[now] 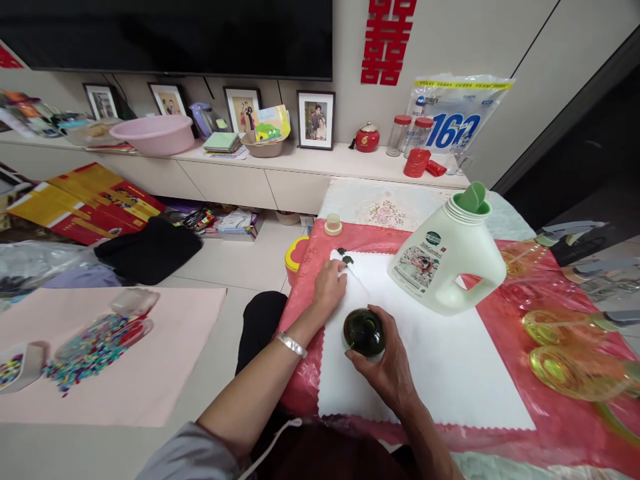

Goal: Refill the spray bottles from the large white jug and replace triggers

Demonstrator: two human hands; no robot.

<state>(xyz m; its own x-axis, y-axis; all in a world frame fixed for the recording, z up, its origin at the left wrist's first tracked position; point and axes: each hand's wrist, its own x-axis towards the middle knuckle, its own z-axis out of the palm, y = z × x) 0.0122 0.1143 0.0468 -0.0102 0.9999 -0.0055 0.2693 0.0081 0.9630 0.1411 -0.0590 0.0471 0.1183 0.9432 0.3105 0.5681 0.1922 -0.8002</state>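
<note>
My right hand (390,367) is wrapped round a dark green, glossy round bottle (364,331) above the white cloth. I see the bottle mostly from one end. Farther off, my left hand (330,290) is closed, its fingertips at a black pump head (349,259) with a thin white tube (358,277). Part of the pump is hidden by the fingers. To the right stands a large pale green detergent jug (440,260), with a green scoop-shaped piece (473,197) in its open mouth. Both hands are over the white scalloped cloth (450,373).
Several clear yellowish pump bottles (560,373) lie along the table's right side. A pale cap (333,225) sits at the far left corner of the red cover (305,293). On the left, a pink sheet (190,320) bears scattered colourful beads (90,353). A cabinet (300,187) runs behind.
</note>
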